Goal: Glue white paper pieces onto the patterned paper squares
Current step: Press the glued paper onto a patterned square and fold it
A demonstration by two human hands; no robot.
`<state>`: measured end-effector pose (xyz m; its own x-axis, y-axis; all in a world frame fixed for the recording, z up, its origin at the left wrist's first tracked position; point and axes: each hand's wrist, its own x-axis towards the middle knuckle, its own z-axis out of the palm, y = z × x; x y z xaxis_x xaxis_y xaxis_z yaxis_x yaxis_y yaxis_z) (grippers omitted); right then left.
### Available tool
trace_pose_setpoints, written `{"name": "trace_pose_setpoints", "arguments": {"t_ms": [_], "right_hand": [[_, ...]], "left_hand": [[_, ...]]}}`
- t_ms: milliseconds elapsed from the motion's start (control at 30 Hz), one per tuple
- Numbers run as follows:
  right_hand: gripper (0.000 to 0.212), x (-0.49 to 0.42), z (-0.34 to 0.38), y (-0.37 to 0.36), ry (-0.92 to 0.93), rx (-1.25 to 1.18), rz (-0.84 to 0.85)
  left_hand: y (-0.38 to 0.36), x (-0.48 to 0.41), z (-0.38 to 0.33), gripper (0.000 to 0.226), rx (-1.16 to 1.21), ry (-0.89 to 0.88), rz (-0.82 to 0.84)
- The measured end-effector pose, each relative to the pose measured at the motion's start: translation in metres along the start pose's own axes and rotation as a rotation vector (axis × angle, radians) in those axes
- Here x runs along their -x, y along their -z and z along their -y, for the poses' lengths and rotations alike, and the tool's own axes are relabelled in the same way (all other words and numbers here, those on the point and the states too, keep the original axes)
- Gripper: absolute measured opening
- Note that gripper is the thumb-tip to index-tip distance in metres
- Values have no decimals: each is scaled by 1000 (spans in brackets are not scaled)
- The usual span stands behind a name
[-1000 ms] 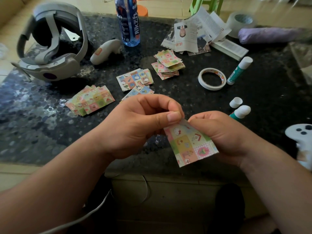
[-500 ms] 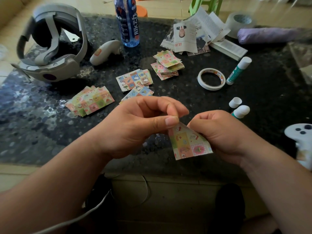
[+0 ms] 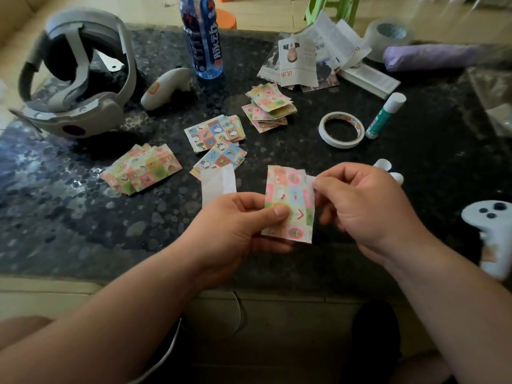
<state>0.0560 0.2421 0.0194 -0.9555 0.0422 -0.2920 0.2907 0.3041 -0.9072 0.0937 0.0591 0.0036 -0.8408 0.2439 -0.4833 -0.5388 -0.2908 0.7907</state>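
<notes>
Above the table's near edge, my left hand (image 3: 241, 228) holds a patterned paper square (image 3: 288, 195) upright, thumb pressed on its lower left. A white paper piece (image 3: 219, 184) sticks up from behind the same hand's fingers. My right hand (image 3: 360, 206) pinches the square's upper right edge, where a thin white strip (image 3: 309, 179) shows. More patterned squares lie in piles on the black table (image 3: 83, 217): a pink-green pile (image 3: 144, 169) at left, two blue-toned piles (image 3: 214, 131) (image 3: 221, 159) in the middle, and a folded pile (image 3: 270, 106) behind.
A masking tape roll (image 3: 341, 129) and a capped glue stick (image 3: 385, 115) lie right of the piles. A loose cap (image 3: 381, 163) shows behind my right hand. A headset (image 3: 77, 76), two controllers (image 3: 166, 87) (image 3: 493, 231), a bottle (image 3: 202, 37) and newspaper pieces (image 3: 310, 56) lie around.
The patterned square went from tilted and pinched at its top corner to upright and flat. My left hand dropped to its lower left, and a white piece now shows behind it.
</notes>
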Motion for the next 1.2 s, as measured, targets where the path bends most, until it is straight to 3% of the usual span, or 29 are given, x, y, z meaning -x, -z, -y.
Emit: {"name": "trace_pose_setpoints", "arguments": {"t_ms": [133, 233, 300, 367, 533, 700, 767, 933, 1033, 1200], "right_hand": [[3, 0, -3, -2, 25, -55, -19], [16, 1, -5, -1, 69, -96, -11], [12, 2, -6, -2, 86, -86, 20], [5, 2, -9, -4, 95, -23, 50], [33, 5, -10, -5, 136, 170, 195], [6, 5, -20, -12, 141, 546, 196], [6, 5, -24, -15, 110, 591, 179], [9, 5, -35, -26, 78, 600, 174], [11, 5, -40, -30, 81, 619, 188], [6, 3, -42, -31, 65, 617, 208]], "left_hand": [[0, -3, 0, 16, -30, -21, -8], [-1, -6, 3, 17, -69, -31, -45], [0, -7, 5, 12, -151, -42, -100], [3, -8, 8, 16, -266, -33, -173], [8, -10, 18, 21, -498, 31, -215], [6, -8, 23, 24, -565, 58, -233], [7, -9, 24, 27, -753, 39, -261], [5, -11, 36, 41, -1264, -126, -348], [8, -7, 41, 28, -1445, -273, -443], [22, -4, 55, 20, -1657, -585, -322]]}}
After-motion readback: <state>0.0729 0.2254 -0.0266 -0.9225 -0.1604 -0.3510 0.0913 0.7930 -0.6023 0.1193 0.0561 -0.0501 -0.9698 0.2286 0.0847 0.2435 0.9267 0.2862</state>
